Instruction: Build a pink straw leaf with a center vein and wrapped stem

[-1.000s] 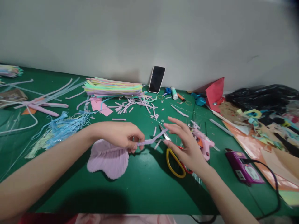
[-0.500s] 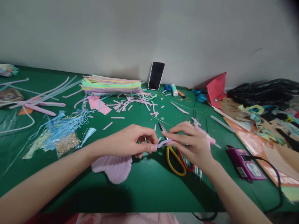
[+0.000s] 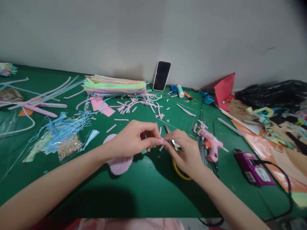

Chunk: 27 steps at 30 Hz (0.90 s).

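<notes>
My left hand (image 3: 134,137) and my right hand (image 3: 185,150) meet above the green table. Thumb and forefinger of each are pinched on a short lilac pipe cleaner (image 3: 161,148), mostly hidden by the fingertips. Below my left wrist lies a pleated lilac petal-like piece (image 3: 120,165), partly covered by the hand. Scissors (image 3: 180,175) with a yellow handle loop rest under my right hand, which hides much of them. Right of that hand lies a pink glue gun (image 3: 211,142).
A bundle of pastel pipe cleaners (image 3: 115,85) lies at the back, with cut lilac bits before it. A phone (image 3: 161,76) leans on the wall. Blue tassels (image 3: 59,131) lie left; a purple corded box (image 3: 255,169) and black plastic bag (image 3: 271,95) are right.
My right hand has moved left and closed in on my left fingertips. Less of the pipe cleaner shows between them, and the glue gun is now uncovered.
</notes>
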Each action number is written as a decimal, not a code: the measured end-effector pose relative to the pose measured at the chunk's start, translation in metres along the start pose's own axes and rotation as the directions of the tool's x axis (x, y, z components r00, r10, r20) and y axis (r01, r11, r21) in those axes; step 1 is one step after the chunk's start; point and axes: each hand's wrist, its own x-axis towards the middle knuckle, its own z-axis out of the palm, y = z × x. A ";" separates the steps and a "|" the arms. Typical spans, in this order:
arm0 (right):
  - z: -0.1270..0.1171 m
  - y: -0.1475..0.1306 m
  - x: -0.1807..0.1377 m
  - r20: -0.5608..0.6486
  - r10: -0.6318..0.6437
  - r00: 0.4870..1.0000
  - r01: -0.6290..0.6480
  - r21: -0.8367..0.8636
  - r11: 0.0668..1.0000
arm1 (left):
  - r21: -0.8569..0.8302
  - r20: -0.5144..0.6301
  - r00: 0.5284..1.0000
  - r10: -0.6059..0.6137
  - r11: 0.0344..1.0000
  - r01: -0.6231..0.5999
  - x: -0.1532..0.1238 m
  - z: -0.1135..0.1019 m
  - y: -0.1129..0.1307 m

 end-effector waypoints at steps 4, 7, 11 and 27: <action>0.018 -0.019 -0.010 -0.048 0.050 0.998 -0.059 -0.216 0.975 | 0.264 -0.158 0.983 0.098 0.963 -0.053 0.001 0.001 -0.006; 0.016 -0.032 -0.012 0.005 -0.004 1.000 0.006 -0.413 0.911 | 0.515 -0.154 0.961 0.231 0.849 -0.122 0.002 0.001 -0.013; -0.005 -0.040 -0.004 0.141 -0.083 0.987 0.150 -0.575 0.804 | 0.729 -0.003 0.957 0.290 0.656 -0.196 0.003 0.000 -0.020; -0.022 0.019 0.021 0.321 0.026 0.947 -0.076 0.147 0.986 | 0.612 0.071 0.911 0.407 0.703 -0.362 -0.004 -0.008 -0.007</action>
